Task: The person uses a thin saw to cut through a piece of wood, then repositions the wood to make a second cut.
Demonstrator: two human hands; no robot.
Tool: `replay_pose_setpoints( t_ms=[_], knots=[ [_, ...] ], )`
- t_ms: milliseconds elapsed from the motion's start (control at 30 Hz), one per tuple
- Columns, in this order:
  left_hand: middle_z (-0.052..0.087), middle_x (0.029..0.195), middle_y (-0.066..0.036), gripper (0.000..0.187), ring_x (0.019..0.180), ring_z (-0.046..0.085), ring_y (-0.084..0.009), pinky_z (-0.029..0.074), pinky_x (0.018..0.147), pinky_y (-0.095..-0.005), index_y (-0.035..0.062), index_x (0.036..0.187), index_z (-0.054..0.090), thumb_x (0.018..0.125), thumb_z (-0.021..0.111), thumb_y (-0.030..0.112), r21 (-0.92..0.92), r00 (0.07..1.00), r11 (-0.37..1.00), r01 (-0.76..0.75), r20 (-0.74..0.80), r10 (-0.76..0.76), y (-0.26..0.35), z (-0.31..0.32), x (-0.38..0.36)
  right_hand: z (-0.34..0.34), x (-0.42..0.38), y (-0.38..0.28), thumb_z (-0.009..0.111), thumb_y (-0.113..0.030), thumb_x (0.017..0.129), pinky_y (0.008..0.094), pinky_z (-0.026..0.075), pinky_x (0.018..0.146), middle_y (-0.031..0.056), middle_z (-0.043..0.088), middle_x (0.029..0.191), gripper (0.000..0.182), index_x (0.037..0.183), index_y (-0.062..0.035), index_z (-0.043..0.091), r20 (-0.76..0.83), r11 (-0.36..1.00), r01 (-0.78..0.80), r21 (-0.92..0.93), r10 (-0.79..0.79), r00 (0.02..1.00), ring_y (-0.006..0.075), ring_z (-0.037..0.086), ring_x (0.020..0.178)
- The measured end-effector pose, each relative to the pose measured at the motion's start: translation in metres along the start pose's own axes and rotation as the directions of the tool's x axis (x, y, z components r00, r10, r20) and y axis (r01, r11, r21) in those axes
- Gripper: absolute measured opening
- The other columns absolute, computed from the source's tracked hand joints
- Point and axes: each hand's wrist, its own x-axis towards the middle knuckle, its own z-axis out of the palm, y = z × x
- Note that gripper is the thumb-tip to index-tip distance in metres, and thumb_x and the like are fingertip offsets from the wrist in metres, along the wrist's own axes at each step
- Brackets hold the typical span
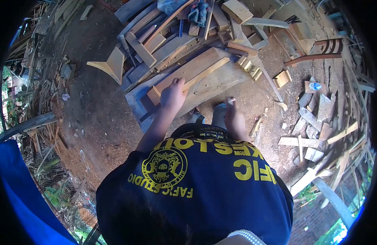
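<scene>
Left hand (173, 97) grasped the near edge of a long brown rectangular timber (196, 68), apparently steadying it on the broad grey wooden board (226, 82). Right hand (236, 121) hung apart, beside the board (blurred; grip could not be told).

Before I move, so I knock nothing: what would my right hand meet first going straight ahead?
Your right hand would probably meet the wide grey board first; depth is unclear, so it may pass above.
</scene>
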Motion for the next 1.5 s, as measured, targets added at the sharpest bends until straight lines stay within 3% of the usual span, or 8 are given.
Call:
replay_pose_setpoints(
  t_ms=[133, 200, 300, 333, 400, 533, 1000, 1500],
  knots=[
    [0.059, 0.095, -0.013, 0.03, 0.078, 0.065, -0.0338, 0.054, 0.065, -0.0437, 0.0067, 0.098, 0.05, 0.078, 0.067, 0.022, -0.011, 1.0, 1.0, 0.01, 0.011, -0.01, -0.002, 0.004, -0.002, -0.004, -0.005, -0.002, 0.045, -0.014, 0.094, 0.0413, 0.051, 0.064, 0.022, 0.063, 0.083, 0.028, 0.119, -0.0025, 0.05, -0.24, 0.95, 0.27, 0.157, -0.228, 0.943, 0.0401, 0.064, 0.074],
    [0.059, 0.095, -0.012, 0.031, 0.076, 0.065, -0.0327, 0.054, 0.064, -0.0432, 0.0077, 0.099, 0.05, 0.078, 0.067, 0.022, -0.031, 0.999, 0.999, -0.021, -0.038, 0.02, -0.006, 0.007, -0.005, -0.006, -0.011, -0.015, 0.04, -0.013, 0.095, 0.0331, 0.047, 0.056, 0.0132, 0.059, 0.065, 0.025, 0.109, 0.0031, 0.053, -0.601, 0.695, 0.576, 0.431, -0.255, 0.758, 0.0236, 0.058, 0.056],
    [0.059, 0.094, -0.012, 0.032, 0.075, 0.066, -0.0316, 0.054, 0.063, -0.0426, 0.0085, 0.1, 0.049, 0.077, 0.068, 0.021, 0.003, 1.0, 1.0, -0.019, -0.017, 0.019, -0.006, 0.009, -0.004, 0.003, 0.01, 0.013, 0.04, -0.008, 0.09, 0.0351, 0.048, 0.059, 0.0189, 0.059, 0.068, 0.023, 0.096, 0.0027, 0.059, -0.736, 0.489, 0.872, -0.017, -0.597, 0.321, 0.0315, 0.058, 0.059],
    [0.059, 0.094, -0.012, 0.032, 0.075, 0.066, -0.0316, 0.054, 0.063, -0.0426, 0.0085, 0.1, 0.049, 0.077, 0.068, 0.021, -0.003, 1.0, 1.0, -0.025, -0.017, 0.025, -0.005, 0.007, -0.003, 0.012, 0.012, 0.008, 0.04, -0.021, 0.093, 0.0426, 0.049, 0.062, 0.0246, 0.059, 0.066, 0.032, 0.103, 0.002, 0.059, -0.355, 0.932, 0.351, 0.087, -0.3, 0.885, 0.0433, 0.061, 0.066],
    [0.059, 0.096, -0.012, 0.028, 0.081, 0.064, -0.0337, 0.053, 0.066, -0.0436, 0.0087, 0.099, 0.051, 0.078, 0.067, 0.02, 0.075, 0.997, 0.997, 0.001, 0.079, -0.007, -0.002, 0.004, 0.001, 0.028, 0.02, 0.017, 0.045, -0.026, 0.096, 0.0495, 0.048, 0.066, 0.032, 0.06, 0.08, 0.029, 0.096, 0.0007, 0.054, -0.092, 0.993, 0.054, 0.105, -0.044, 0.995, 0.0477, 0.059, 0.083],
    [0.059, 0.1, -0.01, 0.029, 0.083, 0.065, -0.0335, 0.053, 0.068, -0.043, 0.0092, 0.098, 0.052, 0.075, 0.069, 0.016, 0.037, 0.991, 0.999, -0.012, 0.131, 0.007, -0.021, 0.025, 0.002, 0.008, 0.017, 0.009, 0.046, -0.022, 0.097, 0.0434, 0.049, 0.063, 0.0289, 0.062, 0.08, 0.026, 0.102, 0.0019, 0.053, -0.408, 0.882, 0.26, 0.393, -0.086, 0.909, 0.0444, 0.062, 0.08],
    [0.058, 0.105, -0.013, 0.027, 0.088, 0.062, -0.0339, 0.05, 0.073, -0.0453, 0.0096, 0.098, 0.053, 0.077, 0.067, 0.019, -0.145, 0.964, 0.968, 0.203, 0.202, -0.172, -0.083, 0.106, 0.028, 0.015, 0.014, 0.043, 0.05, -0.02, 0.094, 0.0456, 0.043, 0.051, 0.0246, 0.058, 0.066, 0.019, 0.089, -0.0023, 0.051, -0.242, 0.962, 0.185, 0.202, -0.134, 0.961, 0.0447, 0.059, 0.066],
    [0.068, 0.084, -0.015, 0.03, 0.078, 0.067, -0.0342, 0.053, 0.067, -0.047, 0.0117, 0.104, 0.059, 0.083, 0.057, 0.033, 0.085, 0.93, 0.985, 0.153, 0.326, -0.172, -0.113, 0.138, 0.044, 0.055, 0.054, -0.008, 0.041, -0.024, 0.097, 0.0542, 0.047, 0.071, 0.032, 0.059, 0.103, 0.035, 0.127, -0.0073, 0.037, -0.181, 0.983, 0.005, 0.184, 0.029, 0.983, 0.0499, 0.058, 0.091]
  ],
)
